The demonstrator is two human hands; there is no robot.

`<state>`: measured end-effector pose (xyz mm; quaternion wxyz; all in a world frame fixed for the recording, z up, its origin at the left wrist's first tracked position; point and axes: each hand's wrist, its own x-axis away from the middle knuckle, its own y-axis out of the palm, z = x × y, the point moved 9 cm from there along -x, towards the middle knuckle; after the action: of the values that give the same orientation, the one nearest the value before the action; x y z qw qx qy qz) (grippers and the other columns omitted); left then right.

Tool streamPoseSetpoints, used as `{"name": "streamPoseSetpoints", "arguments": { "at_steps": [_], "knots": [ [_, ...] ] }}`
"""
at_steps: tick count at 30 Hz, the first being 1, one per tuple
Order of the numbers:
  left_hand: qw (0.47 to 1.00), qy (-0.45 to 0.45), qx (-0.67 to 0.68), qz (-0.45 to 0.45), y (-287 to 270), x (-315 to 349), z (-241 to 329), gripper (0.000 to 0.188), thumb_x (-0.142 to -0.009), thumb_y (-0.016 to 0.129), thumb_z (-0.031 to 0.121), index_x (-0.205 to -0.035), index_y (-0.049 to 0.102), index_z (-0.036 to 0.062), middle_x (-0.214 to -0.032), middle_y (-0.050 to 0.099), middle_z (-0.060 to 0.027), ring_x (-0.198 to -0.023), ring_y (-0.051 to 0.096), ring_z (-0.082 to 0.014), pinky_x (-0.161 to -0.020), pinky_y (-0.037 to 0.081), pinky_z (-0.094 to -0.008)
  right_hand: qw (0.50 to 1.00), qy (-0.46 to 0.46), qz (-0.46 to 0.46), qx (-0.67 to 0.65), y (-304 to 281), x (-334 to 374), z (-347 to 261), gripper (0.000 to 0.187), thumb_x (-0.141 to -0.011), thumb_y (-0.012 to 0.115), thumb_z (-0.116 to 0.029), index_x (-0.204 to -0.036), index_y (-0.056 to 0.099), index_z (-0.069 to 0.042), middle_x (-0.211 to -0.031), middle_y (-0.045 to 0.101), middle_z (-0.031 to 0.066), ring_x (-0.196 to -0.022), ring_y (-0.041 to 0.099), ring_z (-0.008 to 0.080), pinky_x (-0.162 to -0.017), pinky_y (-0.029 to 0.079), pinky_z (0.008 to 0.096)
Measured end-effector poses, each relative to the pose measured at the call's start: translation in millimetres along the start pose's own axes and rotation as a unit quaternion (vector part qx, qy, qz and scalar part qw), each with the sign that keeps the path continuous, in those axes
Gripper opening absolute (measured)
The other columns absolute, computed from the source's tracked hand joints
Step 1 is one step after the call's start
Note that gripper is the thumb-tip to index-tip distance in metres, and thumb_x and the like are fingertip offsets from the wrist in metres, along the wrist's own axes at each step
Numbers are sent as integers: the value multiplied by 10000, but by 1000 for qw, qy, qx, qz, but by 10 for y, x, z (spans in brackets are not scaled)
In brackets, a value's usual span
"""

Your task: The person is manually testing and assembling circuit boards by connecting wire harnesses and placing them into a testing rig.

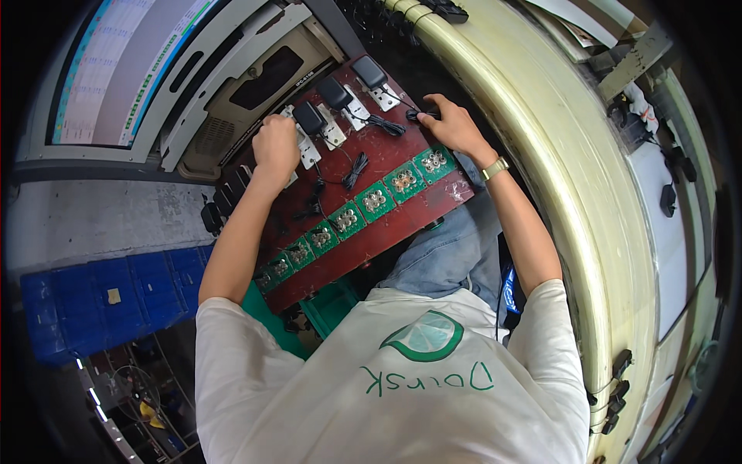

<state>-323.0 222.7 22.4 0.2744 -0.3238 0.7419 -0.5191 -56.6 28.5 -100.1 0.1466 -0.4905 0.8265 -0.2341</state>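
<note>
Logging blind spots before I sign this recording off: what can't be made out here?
All in the head view:
- What, if anything, the left hand holds: the back of the hand hides it.
- Whether the right hand grips or only touches the black cable: too small at the fingertips.
- The upper part of the screen: cut off by the picture's top edge.

A dark red bench carries green circuit boards in a row, metal plates and coiled black cables.
</note>
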Motion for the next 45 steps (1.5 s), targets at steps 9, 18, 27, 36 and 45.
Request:
{"name": "streamPoseSetpoints", "arguments": {
  "at_steps": [9, 18, 27, 36, 45],
  "knots": [
    [951, 42, 304, -17, -497, 655, 502, 417, -915, 788, 126, -1259, 717, -99, -1033, 774, -216, -729, 732, -278, -654, 609, -377, 978, 131, -102, -128, -164, 92, 371, 338, -1059, 716, -291, -1238, 715, -4, -992, 734, 94, -837, 684, 166, -788, 570, 311],
    [426, -194, 863, -193, 380, 697, 1875, 241, -1057, 657, 79, -1200, 637, -115, -1124, 691, -198, -746, 647, -178, -575, 521, -271, 949, 151, -199, -191, -357, 405, -146, 198, -1030, 745, -151, -1137, 746, 16, -836, 685, 41, -694, 630, 120, -632, 525, 244],
    [331, -274, 890, -152, 479, 549, 1906, 217, -987, 697, 53, -1162, 653, -68, -1000, 664, -132, -737, 592, -169, -621, 481, -280, 966, 33, -236, -102, -486, 786, -30, 88, -976, 774, -38, -927, 806, 27, -828, 750, 49, -763, 674, 113, -680, 558, 217],
    [233, -357, 901, -87, 691, 509, 1817, 240, -931, 723, 27, -1158, 670, -29, -944, 666, -85, -765, 580, -176, -680, 468, -313, 985, -4, -28, -171, -627, 694, -355, 142, -930, 813, -66, -851, 781, 48, -763, 754, 31, -630, 604, 106, -609, 499, 256],
    [298, -327, 892, -91, 627, 684, 1617, 197, -955, 727, 31, -1143, 669, 10, -1059, 706, -116, -940, 670, -232, -878, 537, -369, 999, -26, 20, -31, -477, 703, -448, 177, -937, 843, -119, -890, 782, 41, -752, 743, 55, -579, 595, 124, -598, 497, 277]
  ]
}}
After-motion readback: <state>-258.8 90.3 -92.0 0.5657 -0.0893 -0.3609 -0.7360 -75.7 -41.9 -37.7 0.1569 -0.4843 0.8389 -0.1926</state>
